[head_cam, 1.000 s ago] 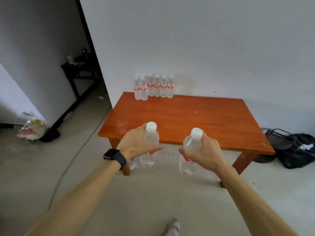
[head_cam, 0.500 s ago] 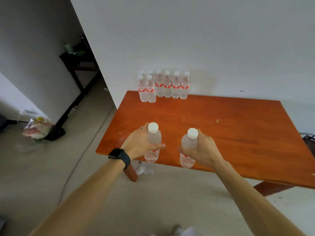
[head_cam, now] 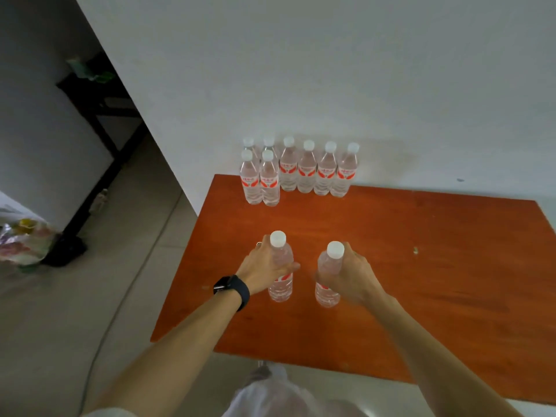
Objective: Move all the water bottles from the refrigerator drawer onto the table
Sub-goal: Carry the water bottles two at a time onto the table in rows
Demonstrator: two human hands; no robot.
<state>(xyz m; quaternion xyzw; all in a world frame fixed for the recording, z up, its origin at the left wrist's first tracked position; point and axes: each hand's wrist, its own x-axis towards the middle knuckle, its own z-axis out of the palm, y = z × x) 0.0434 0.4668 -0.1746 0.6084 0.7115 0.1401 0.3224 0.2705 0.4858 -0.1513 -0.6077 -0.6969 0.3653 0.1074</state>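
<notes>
Two hands each hold one bottle upright over the orange table (head_cam: 436, 266). The left hand (head_cam: 260, 270) is wrapped round the left bottle (head_cam: 280, 288), which is at 3 o'clock from its palm. The right hand (head_cam: 358, 279) is wrapped round the right bottle (head_cam: 326, 291), at 9 o'clock from its palm. I cannot tell if the bottoms touch the wood. Eight more bottles (head_cam: 307, 174) stand together at 12 o'clock, well apart from the hands, by the wall (head_cam: 331, 70).
</notes>
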